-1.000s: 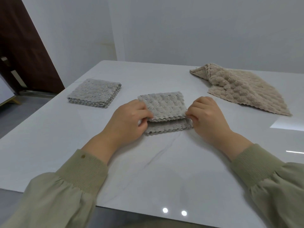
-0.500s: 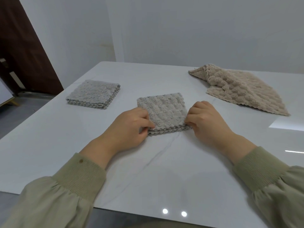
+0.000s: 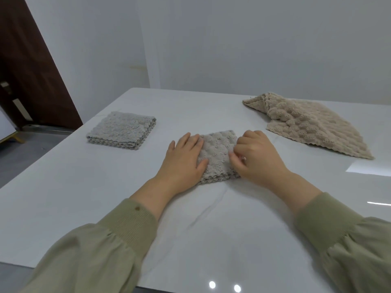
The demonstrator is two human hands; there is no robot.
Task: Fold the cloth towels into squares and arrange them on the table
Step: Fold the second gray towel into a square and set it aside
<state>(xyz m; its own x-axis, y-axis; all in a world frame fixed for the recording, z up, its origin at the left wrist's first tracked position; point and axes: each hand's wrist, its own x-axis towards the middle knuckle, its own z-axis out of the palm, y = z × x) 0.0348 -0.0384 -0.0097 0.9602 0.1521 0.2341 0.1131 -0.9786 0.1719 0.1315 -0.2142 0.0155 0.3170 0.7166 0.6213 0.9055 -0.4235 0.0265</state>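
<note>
A grey bubble-textured towel, folded into a small square, lies at the middle of the white table. My left hand rests flat on its left part, fingers spread and palm down. My right hand sits on its right edge with the fingers curled, pinching the cloth there. A second grey towel, folded into a square, lies at the left. A beige towel lies unfolded at the far right, one corner turned over.
A dark brown door stands beyond the table's left side, with grey floor below it. White walls close off the back. The table's near edge runs just under my sleeves.
The top layer of the grey towel has come down flat onto the lower one. My left hand moved from pinching its left corner to lying flat on it; my right hand shifted onto its right edge.
</note>
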